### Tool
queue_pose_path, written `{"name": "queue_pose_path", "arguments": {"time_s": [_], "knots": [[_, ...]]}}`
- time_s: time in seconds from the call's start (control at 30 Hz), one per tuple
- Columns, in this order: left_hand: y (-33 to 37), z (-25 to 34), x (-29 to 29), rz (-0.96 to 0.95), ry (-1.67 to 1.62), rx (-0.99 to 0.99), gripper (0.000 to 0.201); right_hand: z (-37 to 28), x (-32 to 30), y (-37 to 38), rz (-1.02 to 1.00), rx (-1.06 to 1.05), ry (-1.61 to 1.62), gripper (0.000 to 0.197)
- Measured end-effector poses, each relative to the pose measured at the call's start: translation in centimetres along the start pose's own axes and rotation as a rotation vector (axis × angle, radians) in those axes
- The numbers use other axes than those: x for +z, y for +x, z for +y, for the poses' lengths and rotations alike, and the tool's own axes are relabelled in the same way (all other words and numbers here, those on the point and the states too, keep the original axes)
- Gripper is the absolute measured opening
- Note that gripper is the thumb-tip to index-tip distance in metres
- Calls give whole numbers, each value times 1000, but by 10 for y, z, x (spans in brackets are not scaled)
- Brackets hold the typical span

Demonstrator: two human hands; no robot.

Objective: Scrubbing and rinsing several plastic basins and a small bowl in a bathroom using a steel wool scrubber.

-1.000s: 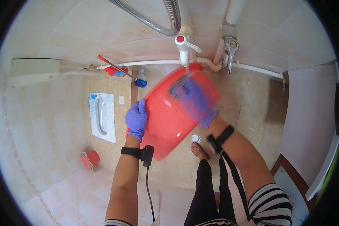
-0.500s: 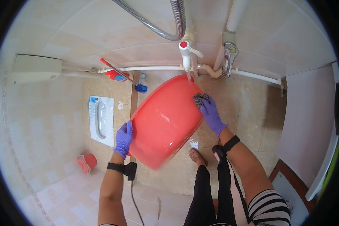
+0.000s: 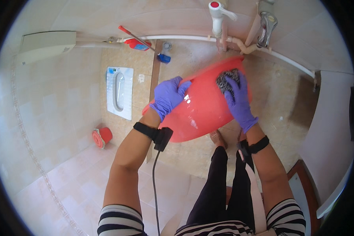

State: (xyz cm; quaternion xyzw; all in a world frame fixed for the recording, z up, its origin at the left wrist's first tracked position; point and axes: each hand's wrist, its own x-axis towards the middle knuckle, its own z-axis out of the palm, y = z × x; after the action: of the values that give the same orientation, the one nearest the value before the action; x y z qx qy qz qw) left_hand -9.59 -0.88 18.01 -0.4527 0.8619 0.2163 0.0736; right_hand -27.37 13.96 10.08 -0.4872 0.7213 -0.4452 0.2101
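Observation:
A large red plastic tub (image 3: 202, 108) is tilted up in front of me. My left hand (image 3: 170, 94), in a purple glove, grips its edge on the left, the fingers bent over the rim. In my gloved right hand (image 3: 240, 104) is a grey steel wool scrubber (image 3: 225, 82), which is pressed against the tub's surface near its upper right end. The fingers of that hand are curled over the scrubber. Beyond the tub stands a white tap (image 3: 217, 21) with a red button on top.
A squat toilet (image 3: 120, 93) lies to the left. Near it are a blue-headed brush (image 3: 163, 58), a red bottle (image 3: 138, 44) and a small red bucket (image 3: 105, 135). A white pipe (image 3: 185, 37) runs along the far wall, with a metal faucet (image 3: 266, 29) at the right.
The tub has been tipped and brought nearer to me. My left hand has moved up and right with its edge; the scrubber in my right hand has moved from the rim onto the tub's surface.

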Motion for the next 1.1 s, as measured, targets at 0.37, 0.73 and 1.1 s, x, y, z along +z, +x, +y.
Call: {"name": "queue_pose_path", "arguments": {"time_s": [0.37,0.73,1.1], "knots": [[-17,5,9,14,-243,21,40,-65,39,-9,-253,-225,-285,51],[-35,-36,26,147,-220,-273,48,60,60,-13,25,207,117,39],[-33,-25,28,213,-438,-3,55,-21,54,6,90,-74,72,38]]}}
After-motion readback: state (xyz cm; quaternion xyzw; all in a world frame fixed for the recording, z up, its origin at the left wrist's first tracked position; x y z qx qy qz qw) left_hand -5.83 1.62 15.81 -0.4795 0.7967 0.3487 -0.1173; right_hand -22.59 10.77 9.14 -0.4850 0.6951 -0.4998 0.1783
